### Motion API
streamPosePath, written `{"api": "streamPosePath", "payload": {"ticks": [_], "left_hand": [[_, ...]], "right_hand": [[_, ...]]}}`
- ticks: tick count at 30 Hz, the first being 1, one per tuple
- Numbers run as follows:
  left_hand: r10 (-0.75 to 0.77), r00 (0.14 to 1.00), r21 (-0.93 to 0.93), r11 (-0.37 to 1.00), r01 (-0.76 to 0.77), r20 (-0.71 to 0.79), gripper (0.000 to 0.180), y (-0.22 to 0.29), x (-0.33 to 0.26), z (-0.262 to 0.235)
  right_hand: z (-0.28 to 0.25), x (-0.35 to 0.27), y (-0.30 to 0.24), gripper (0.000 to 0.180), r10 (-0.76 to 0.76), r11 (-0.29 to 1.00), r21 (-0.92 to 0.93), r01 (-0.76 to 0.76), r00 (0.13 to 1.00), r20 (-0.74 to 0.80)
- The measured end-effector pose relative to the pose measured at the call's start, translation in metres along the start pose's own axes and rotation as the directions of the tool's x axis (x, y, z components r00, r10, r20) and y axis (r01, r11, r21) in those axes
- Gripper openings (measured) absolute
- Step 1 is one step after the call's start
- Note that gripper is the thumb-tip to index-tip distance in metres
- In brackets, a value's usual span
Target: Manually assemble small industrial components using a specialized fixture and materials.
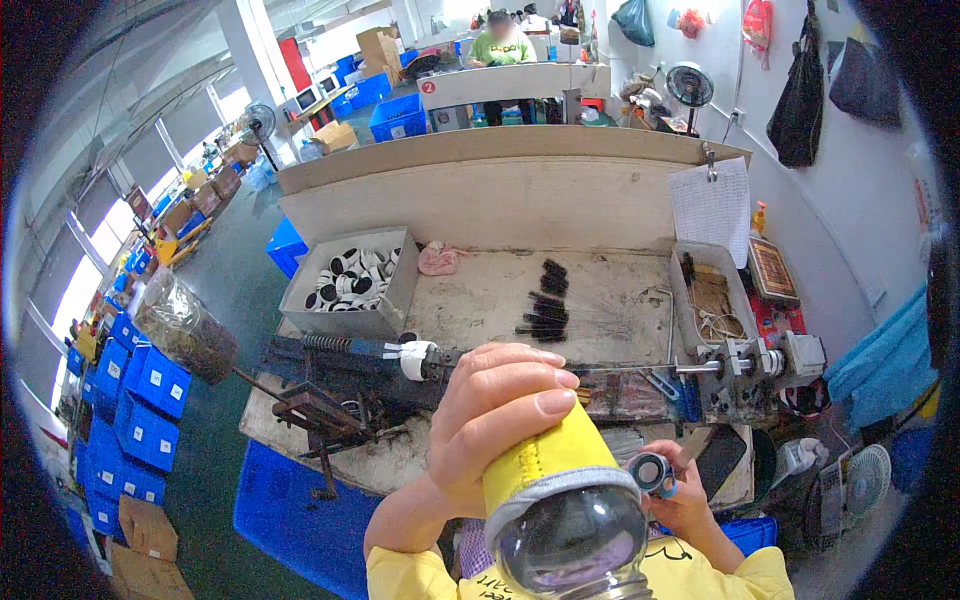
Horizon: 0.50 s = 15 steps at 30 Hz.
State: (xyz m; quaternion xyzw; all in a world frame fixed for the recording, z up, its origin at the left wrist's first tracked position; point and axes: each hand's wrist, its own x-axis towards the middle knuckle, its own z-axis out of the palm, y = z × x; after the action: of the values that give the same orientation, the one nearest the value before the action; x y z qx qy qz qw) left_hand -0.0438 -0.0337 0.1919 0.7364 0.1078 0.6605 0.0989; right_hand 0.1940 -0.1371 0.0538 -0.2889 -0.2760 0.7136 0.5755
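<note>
Raised close to the camera, my left hand (500, 415) wraps around a clear bottle (575, 540) in a yellow fabric sleeve (540, 450) with grey trim. The bottle tilts, its neck pointing down toward me at the lower edge of the picture. To the right of it, my right hand (688, 500) grips a small round bottle cap (652, 473), dark and grey with a light blue part. Part of that hand is hidden behind the bottle. Beyond my hands, a long metal rod machine (640, 370) runs across the worktable; a white-and-black round part (415, 360) sits on it.
A grey bin (395, 310) of white-and-black parts stands at the table's left back. Dark bristly strips (547, 305) lie mid-table. Right are another bin (690, 325) and a hanging paper sheet (712, 210). Blue crates (155, 385) line the left; a person (502, 45) sits beyond the partition.
</note>
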Motion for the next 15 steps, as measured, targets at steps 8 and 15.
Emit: {"api": "streamPosePath", "payload": {"ticks": [8, 15], "left_hand": [[0.055, 0.998, 0.044, 0.997, -0.056, 0.007, 0.045, 0.004, 0.004, -0.002], [0.082, 0.992, 0.175, 0.98, -0.098, 0.095, 0.059, 0.014, 0.013, -0.008]], "right_hand": [[0.001, 0.0, 0.001, 0.063, 0.026, 0.998, -0.048, -0.03, 0.997, -0.07], [-0.002, -0.001, 0.002, 0.062, 0.019, 0.999, 0.037, -0.019, 1.0, -0.006]]}}
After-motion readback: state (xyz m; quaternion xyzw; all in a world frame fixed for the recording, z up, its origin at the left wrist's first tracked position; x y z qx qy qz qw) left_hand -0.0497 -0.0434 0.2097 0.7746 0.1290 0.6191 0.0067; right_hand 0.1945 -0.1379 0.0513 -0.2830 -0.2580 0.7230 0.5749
